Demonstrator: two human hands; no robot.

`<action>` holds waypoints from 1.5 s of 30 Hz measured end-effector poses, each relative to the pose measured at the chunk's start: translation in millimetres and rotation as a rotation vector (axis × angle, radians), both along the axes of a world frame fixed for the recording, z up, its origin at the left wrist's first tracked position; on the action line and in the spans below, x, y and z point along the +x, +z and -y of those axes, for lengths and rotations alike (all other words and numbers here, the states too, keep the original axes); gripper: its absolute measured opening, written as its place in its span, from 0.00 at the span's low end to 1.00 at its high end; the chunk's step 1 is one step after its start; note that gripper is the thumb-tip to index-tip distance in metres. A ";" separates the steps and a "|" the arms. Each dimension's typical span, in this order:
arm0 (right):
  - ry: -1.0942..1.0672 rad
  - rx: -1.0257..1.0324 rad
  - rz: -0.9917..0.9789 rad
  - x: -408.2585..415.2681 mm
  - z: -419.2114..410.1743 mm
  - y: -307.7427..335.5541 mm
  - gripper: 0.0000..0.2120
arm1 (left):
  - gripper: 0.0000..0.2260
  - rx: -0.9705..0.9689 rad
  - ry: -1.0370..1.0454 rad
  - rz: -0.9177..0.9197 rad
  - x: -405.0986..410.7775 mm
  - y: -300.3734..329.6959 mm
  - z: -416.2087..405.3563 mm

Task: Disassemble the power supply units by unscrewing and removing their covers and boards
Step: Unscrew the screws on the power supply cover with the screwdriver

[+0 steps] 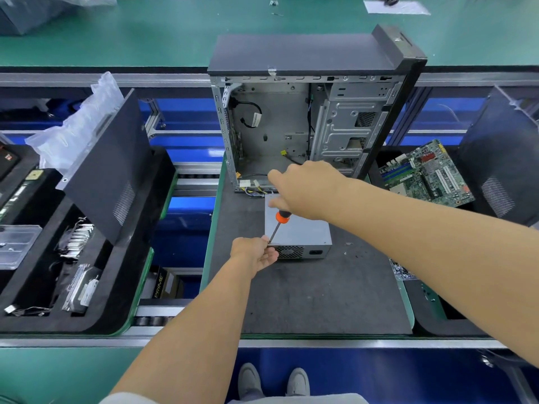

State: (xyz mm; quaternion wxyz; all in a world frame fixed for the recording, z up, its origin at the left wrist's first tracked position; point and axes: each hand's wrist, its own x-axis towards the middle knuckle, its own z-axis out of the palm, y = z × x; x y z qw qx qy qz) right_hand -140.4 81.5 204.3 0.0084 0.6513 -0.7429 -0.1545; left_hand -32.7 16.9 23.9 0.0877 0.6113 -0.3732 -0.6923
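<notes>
Head view, near to far: left hand [254,254] grips the near-left corner of the grey metal box-shaped power supply unit [297,232], fingers curled at the spot where the tool tip lands. Unit lies flat on the dark grey mat [306,295] on the table, vent face toward the person, long axis running away from them. Right hand [303,190] hovers over the unit's far end, fingers wrapped on the orange-and-black-handled screwdriver [278,225]; shaft slants down-left to that corner. Likely a cover screw there, too small to confirm. Left hand is nearer. Beyond stands the open grey steel computer case [309,126].
</notes>
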 end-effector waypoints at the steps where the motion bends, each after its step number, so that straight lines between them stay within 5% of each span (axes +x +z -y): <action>1: 0.005 -0.003 0.094 -1.5 0.8 0.7 0.18 | 0.05 -0.001 -0.002 0.001 0.3 -0.4 0.1; 6: -0.133 0.007 0.466 -3.8 3.7 0.1 0.27 | 0.04 -0.004 0.003 -0.007 -0.2 -1.7 0.4; 11: -0.126 -0.076 0.209 -2.2 4.8 -2.1 0.25 | 0.05 0.002 0.016 -0.002 0.7 -2.5 1.1; 13: -0.070 -0.031 0.306 -5.1 4.9 -2.1 0.16 | 0.04 0.006 0.011 -0.005 0.7 -2.9 1.5; 18: -0.143 -0.007 0.269 -1.6 2.8 -1.0 0.22 | 0.06 0.004 0.000 -0.009 0.4 -2.1 1.3; 32: -0.221 -0.108 0.356 -9.6 -5.6 -3.8 0.15 | 0.11 0.033 0.007 -0.036 1.8 -3.0 2.7; 45: -0.302 -0.124 0.501 -24.0 -17.7 -8.3 0.13 | 0.12 0.270 0.206 -0.265 16.5 -8.6 -5.7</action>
